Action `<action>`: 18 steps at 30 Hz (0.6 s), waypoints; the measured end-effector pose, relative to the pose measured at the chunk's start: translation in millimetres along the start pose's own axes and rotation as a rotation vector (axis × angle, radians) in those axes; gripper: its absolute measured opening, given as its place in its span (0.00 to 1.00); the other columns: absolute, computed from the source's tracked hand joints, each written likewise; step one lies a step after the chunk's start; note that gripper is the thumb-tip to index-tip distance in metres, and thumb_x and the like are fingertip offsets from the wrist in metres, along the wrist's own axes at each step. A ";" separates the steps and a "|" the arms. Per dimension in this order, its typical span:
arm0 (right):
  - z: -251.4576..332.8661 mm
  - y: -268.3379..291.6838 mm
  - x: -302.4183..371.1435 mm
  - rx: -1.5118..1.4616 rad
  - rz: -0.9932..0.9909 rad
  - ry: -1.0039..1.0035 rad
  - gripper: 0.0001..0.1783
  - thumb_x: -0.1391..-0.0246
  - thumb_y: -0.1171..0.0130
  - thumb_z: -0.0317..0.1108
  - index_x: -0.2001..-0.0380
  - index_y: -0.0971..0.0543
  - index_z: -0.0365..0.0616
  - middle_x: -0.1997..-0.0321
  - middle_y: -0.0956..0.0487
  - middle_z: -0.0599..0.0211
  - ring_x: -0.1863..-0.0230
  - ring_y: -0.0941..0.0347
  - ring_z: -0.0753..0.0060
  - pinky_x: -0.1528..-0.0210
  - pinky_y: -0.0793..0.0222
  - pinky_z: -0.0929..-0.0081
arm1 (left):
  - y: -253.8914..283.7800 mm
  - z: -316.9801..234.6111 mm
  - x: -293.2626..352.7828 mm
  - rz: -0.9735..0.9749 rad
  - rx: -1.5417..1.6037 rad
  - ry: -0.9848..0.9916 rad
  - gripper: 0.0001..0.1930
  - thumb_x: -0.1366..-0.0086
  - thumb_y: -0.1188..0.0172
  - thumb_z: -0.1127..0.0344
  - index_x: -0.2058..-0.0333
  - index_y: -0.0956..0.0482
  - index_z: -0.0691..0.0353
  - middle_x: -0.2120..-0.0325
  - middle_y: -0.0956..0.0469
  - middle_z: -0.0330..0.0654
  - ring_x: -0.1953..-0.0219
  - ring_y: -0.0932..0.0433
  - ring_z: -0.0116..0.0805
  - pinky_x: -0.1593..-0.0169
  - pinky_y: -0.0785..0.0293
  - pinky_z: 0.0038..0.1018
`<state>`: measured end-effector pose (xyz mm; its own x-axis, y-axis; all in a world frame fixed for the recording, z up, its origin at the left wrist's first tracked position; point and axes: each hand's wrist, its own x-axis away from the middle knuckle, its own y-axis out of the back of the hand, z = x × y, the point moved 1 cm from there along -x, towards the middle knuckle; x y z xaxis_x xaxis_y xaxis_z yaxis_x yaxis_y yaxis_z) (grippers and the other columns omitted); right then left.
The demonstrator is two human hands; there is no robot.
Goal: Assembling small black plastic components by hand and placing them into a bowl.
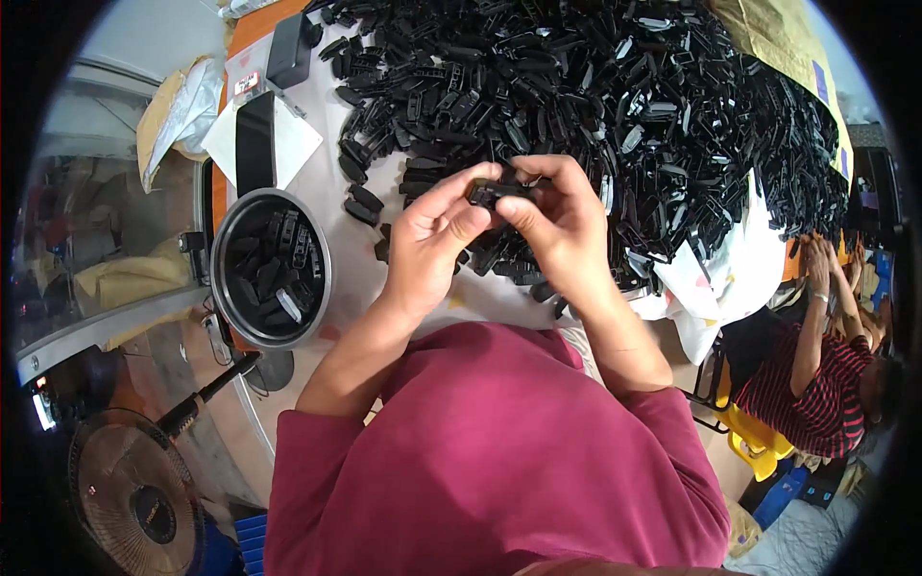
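Between both hands, over the near edge of the heap, I grip a small black plastic part [495, 193]. My left hand [434, 235] pinches its left end between thumb and fingers. On the other end, the thumb and curled fingers of my right hand [565, 219] are closed, hiding much of the part. A large pile of similar black plastic parts [538, 77] spreads over the table beyond my hands. To the left stands a round metal bowl [329, 274] with several black parts inside.
A black phone-like slab [254, 144] lies on white paper [300, 144], near a dark box [290, 53]. A standing fan [134, 490] is at lower left. At far right a person in a striped shirt [802, 394] works at the table. A plastic sheet [735, 269] hangs over the table edge.
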<state>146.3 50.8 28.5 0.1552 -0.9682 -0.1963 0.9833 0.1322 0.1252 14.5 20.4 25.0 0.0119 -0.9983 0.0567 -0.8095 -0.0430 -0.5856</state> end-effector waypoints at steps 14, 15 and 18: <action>-14.7 -9.0 -43.8 1.267 0.180 0.164 0.17 0.61 0.37 0.45 0.75 0.25 0.42 0.71 0.26 0.64 0.66 0.29 0.60 0.69 0.31 0.69 | 96.5 -5.1 13.0 -0.474 -0.374 -0.078 0.05 0.43 0.48 0.73 0.68 0.31 0.65 0.73 0.27 0.40 0.75 0.30 0.24 0.73 0.35 0.18; -16.9 -8.1 -47.8 1.303 0.211 0.162 0.15 0.60 0.38 0.43 0.75 0.25 0.42 0.72 0.26 0.63 0.67 0.29 0.60 0.69 0.31 0.68 | 104.5 -3.4 6.6 -0.551 -0.593 0.013 0.05 0.47 0.46 0.75 0.69 0.28 0.66 0.71 0.25 0.43 0.72 0.26 0.30 0.69 0.31 0.22; -23.0 0.5 -53.2 1.196 0.191 0.184 0.12 0.58 0.39 0.39 0.75 0.25 0.42 0.73 0.25 0.60 0.67 0.28 0.59 0.68 0.32 0.66 | 98.2 -8.4 -3.0 -0.402 -1.179 -0.204 0.06 0.48 0.44 0.74 0.69 0.25 0.65 0.70 0.24 0.44 0.70 0.24 0.34 0.66 0.30 0.24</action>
<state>140.7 107.2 16.7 0.3933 -0.8976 -0.1992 0.2517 -0.1033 0.9623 -70.0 19.5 -25.8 0.3836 -0.9151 -0.1242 -0.7569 -0.3886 0.5254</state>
